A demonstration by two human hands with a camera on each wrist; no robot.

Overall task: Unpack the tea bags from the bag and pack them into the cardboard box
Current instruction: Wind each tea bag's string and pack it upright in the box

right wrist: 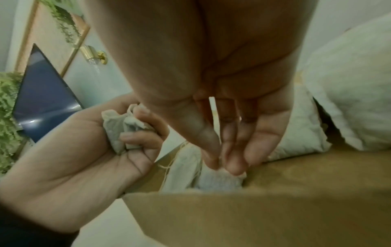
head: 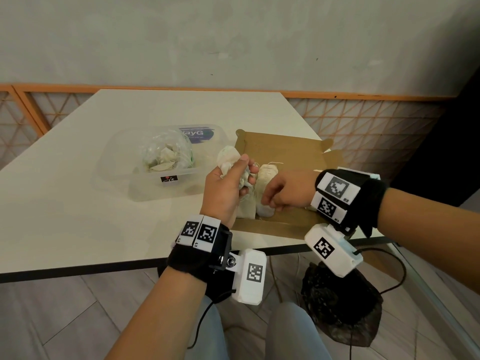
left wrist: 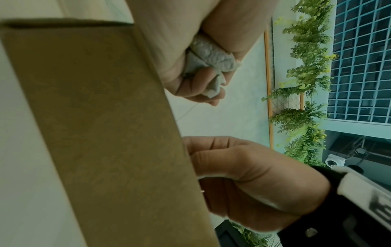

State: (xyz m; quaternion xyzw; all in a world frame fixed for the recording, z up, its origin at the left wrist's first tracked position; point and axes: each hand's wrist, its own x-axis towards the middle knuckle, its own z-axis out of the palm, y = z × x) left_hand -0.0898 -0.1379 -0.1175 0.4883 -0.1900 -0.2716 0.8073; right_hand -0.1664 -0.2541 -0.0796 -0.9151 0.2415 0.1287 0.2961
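Note:
An open brown cardboard box (head: 285,149) lies on the white table (head: 78,203), with several white tea bags (head: 267,175) along its left side. My left hand (head: 246,175) hovers over the box's left edge and grips a crumpled bunch of tea bags (right wrist: 118,127), also seen in the left wrist view as tea bags (left wrist: 209,56). My right hand (right wrist: 222,165) reaches down into the box, its thumb and fingers pinching the top edge of one tea bag (right wrist: 222,182). A clear plastic bag (head: 166,154) with more tea bags sits to the left.
The plastic bag rests in a clear plastic container (head: 145,188), with a blue-labelled lid (head: 200,133) behind it. The table's near edge (head: 104,267) runs just under my wrists. A black mesh bag (head: 340,307) and cables lie on the floor by my knees.

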